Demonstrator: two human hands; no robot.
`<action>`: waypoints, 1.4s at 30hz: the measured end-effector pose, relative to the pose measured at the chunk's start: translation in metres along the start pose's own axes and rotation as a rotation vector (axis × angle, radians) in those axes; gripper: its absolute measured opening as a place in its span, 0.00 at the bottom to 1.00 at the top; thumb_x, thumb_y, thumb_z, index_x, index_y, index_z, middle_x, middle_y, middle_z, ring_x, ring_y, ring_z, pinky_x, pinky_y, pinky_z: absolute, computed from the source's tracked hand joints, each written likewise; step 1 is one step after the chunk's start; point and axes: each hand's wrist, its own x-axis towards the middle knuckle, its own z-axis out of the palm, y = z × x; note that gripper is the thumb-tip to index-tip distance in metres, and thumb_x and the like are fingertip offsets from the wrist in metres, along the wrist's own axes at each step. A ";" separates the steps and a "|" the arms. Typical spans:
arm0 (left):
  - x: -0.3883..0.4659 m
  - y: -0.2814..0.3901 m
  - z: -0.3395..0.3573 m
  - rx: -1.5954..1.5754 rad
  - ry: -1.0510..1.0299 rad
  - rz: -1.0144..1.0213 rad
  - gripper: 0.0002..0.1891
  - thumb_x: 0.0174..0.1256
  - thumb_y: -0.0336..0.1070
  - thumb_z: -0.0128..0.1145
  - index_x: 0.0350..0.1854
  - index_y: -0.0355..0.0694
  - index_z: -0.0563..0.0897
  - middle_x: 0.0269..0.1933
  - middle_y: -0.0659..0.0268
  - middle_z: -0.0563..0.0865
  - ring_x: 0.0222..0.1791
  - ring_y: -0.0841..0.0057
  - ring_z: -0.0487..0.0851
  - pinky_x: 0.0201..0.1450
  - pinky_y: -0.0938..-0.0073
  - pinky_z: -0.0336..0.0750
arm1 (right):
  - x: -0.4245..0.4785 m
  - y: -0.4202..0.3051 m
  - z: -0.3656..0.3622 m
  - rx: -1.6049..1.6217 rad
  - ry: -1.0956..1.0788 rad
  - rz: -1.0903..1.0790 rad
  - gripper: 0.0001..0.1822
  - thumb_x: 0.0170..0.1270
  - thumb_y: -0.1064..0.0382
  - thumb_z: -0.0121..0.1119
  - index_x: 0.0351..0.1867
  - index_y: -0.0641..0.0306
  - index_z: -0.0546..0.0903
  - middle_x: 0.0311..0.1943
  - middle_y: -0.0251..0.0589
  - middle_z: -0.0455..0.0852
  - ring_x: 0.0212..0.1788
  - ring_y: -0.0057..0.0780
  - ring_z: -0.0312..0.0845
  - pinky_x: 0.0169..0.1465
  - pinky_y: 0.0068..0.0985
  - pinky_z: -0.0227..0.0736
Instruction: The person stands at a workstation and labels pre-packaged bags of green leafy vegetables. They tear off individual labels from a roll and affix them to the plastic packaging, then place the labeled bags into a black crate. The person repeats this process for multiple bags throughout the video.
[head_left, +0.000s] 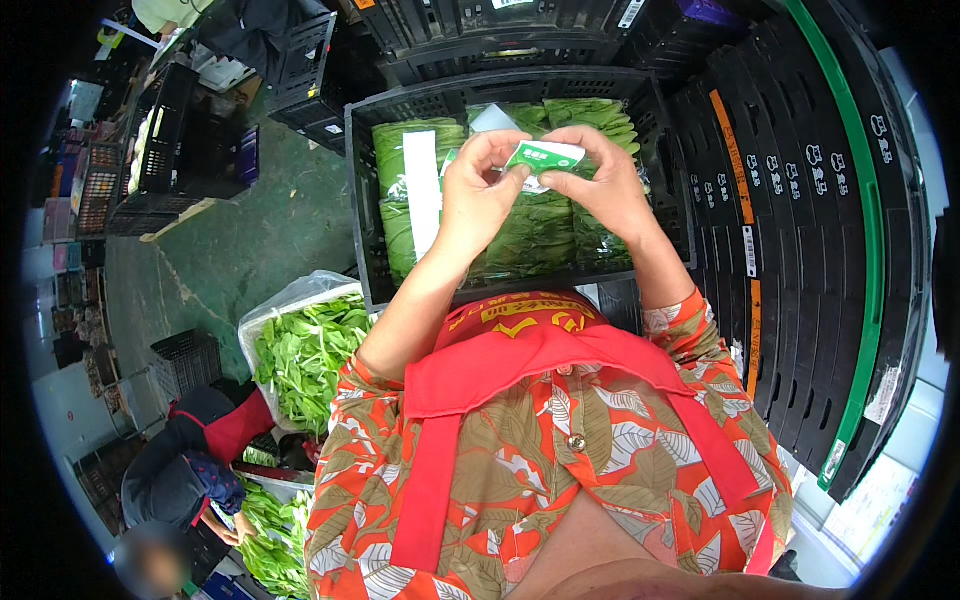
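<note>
Between both hands is a green and white printed label (546, 159), held over a black plastic crate (517, 82). My left hand (487, 184) pinches its left edge between thumb and fingers. At its right edge, my right hand (600, 180) grips it in the same way. Below the hands, the crate holds several clear-wrapped packs of leafy green vegetables (529, 236). A white paper strip (421, 199) lies on the packs at the left, and a pale piece of paper (493, 120) lies behind my left hand.
Folded black crates (795, 247) are stacked at the right, with a green one (870, 225) among them. More black crates (510, 30) stand behind. At the left is a lined white container (251, 330) of loose leafy greens (311, 352); beyond it a co-worker (176, 480) handles greens.
</note>
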 end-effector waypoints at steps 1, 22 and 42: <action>0.000 -0.001 0.000 0.001 0.003 0.008 0.13 0.56 0.20 0.58 0.43 0.38 0.80 0.36 0.71 0.82 0.36 0.87 0.78 0.37 0.85 0.72 | -0.001 -0.001 0.005 0.083 0.024 0.047 0.16 0.50 0.66 0.69 0.41 0.63 0.80 0.36 0.31 0.80 0.39 0.18 0.74 0.44 0.20 0.69; -0.005 0.025 0.007 -0.218 -0.021 -0.095 0.09 0.59 0.26 0.60 0.42 0.38 0.81 0.37 0.74 0.82 0.37 0.89 0.76 0.43 0.86 0.69 | -0.004 0.006 0.006 0.246 0.079 0.095 0.08 0.60 0.64 0.62 0.29 0.65 0.79 0.22 0.24 0.76 0.27 0.10 0.66 0.30 0.15 0.61; 0.002 0.026 0.005 0.069 -0.014 0.113 0.44 0.57 0.39 0.65 0.72 0.43 0.52 0.58 0.53 0.77 0.61 0.69 0.71 0.63 0.68 0.64 | 0.006 -0.019 -0.051 0.001 0.516 0.105 0.07 0.65 0.64 0.57 0.32 0.64 0.81 0.25 0.25 0.78 0.27 0.10 0.69 0.32 0.14 0.64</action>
